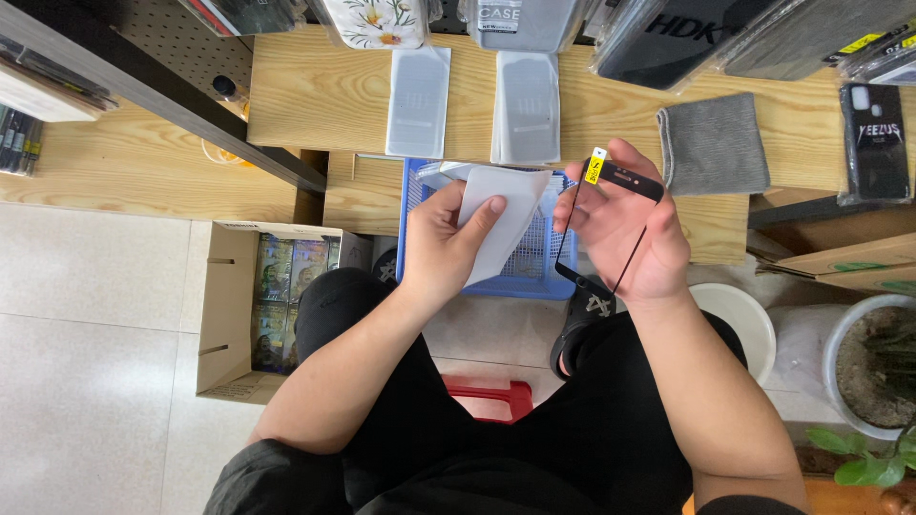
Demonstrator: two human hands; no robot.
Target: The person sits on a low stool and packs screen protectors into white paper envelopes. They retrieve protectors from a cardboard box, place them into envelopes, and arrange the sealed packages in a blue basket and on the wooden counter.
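My left hand (447, 238) grips a white sheet of film or packaging (506, 215) over a blue plastic basket (534, 281). My right hand (625, 229) holds a clear screen protector with a black border (630, 179) by its edges; a small yellow tab (595, 171) sticks out at its top corner. The two hands are a little apart, in front of a low wooden shelf (324, 95).
Two white flat packs (418, 100) (527, 105) and a grey cloth (714, 143) lie on the shelf. Phone cases hang above. A cardboard box of packets (277, 296) stands on the tiled floor at left, a potted plant (873, 367) at right, a red stool (491, 396) under me.
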